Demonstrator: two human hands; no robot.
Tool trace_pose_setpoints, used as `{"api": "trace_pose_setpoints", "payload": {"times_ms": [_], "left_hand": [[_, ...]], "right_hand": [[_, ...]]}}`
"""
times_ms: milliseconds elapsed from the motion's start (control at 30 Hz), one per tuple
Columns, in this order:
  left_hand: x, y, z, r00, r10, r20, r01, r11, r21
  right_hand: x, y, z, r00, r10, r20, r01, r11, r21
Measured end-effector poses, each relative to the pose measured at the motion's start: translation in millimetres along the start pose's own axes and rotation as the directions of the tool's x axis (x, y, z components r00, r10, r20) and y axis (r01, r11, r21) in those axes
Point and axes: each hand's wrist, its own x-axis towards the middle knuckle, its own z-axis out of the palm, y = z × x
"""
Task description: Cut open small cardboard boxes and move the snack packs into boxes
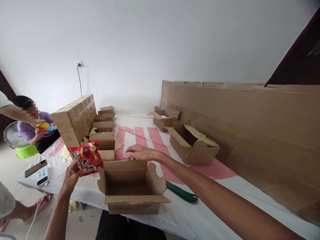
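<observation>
At the lower left, my left hand (72, 174) grips a red printed food packet (87, 158) by its lower left edge, holding it upright beside the box. An open cardboard box (132, 208) stands in front of me at the table's near edge, its flaps up or folded outward and its visible inside bare. My right hand (138, 152) reaches across just beyond the box's far flap. Its fingers are loosely bent and apart, with nothing visible in them. Whether they touch the flap I cannot tell. A green-handled tool (182, 191) lies right of the box, partly hidden under my forearm.
Open boxes (102, 126) line up beyond, beside stacked closed boxes (75, 116). Two more open boxes stand right, one nearest (192, 150), before a large cardboard panel (240, 133). A phone (35, 168) and white device (43, 175) lie left. Two other people are at the left.
</observation>
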Motion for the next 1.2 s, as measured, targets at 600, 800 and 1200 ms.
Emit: {"api": "trace_pose_setpoints", "payload": {"times_ms": [600, 800, 1200], "left_hand": [[0.5, -74.9, 4.9, 0.99, -0.111, 0.082, 0.118, 0.99, -0.083], [8.8, -79.9, 7.2, 0.996, -0.091, 0.027, 0.092, 0.992, -0.081], [4.4, -71.9, -3.4, 0.991, -0.134, 0.0, 0.133, 0.98, -0.149]], "right_hand": [[118.7, 15.1, 52.6, 0.951, 0.29, 0.107, -0.308, 0.918, 0.25], [99.9, 11.3, 49.0, 0.967, 0.218, 0.132, -0.244, 0.94, 0.236], [23.9, -11.9, 17.4, 0.974, -0.099, 0.204, 0.137, 0.974, -0.182]]}}
